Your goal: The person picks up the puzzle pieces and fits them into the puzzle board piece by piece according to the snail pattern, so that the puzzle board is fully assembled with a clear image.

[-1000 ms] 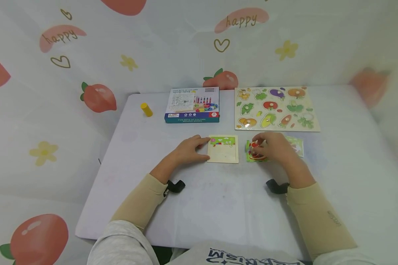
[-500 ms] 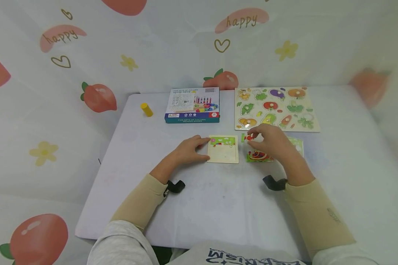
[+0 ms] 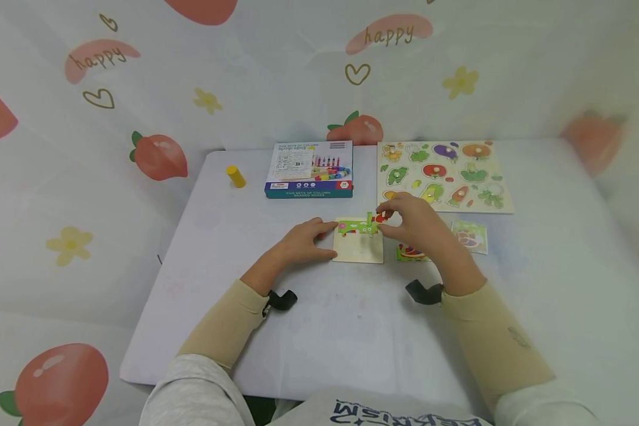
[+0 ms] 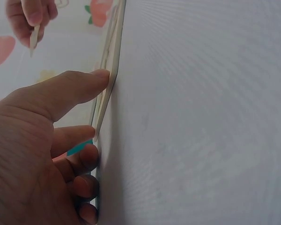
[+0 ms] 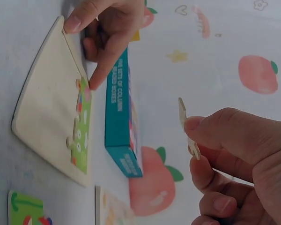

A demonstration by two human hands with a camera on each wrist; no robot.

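A square wooden puzzle board (image 3: 358, 248) lies on the table, with a green printed piece (image 5: 84, 129) fitted along its far side. My left hand (image 3: 307, 241) rests at the board's left edge. Its thumb touches the near corner and its index finger the far corner, as the right wrist view also shows. Above the board's far right corner, my right hand (image 3: 412, 222) pinches a small green and red puzzle piece (image 3: 373, 223) between thumb and fingers. In the right wrist view that puzzle piece (image 5: 182, 112) appears edge-on, clear of the board.
Right of the board lie colourful puzzle pieces (image 3: 410, 253), partly behind the right hand, and a printed card-like piece (image 3: 471, 236). Farther back are a boxed bead set (image 3: 309, 170), a vegetable peg puzzle (image 3: 447, 177) and a yellow cylinder (image 3: 235, 176).
My right hand has lifted the puzzle piece off the pile and carried it left to the board's far right corner. The left hand and board have stayed in place.
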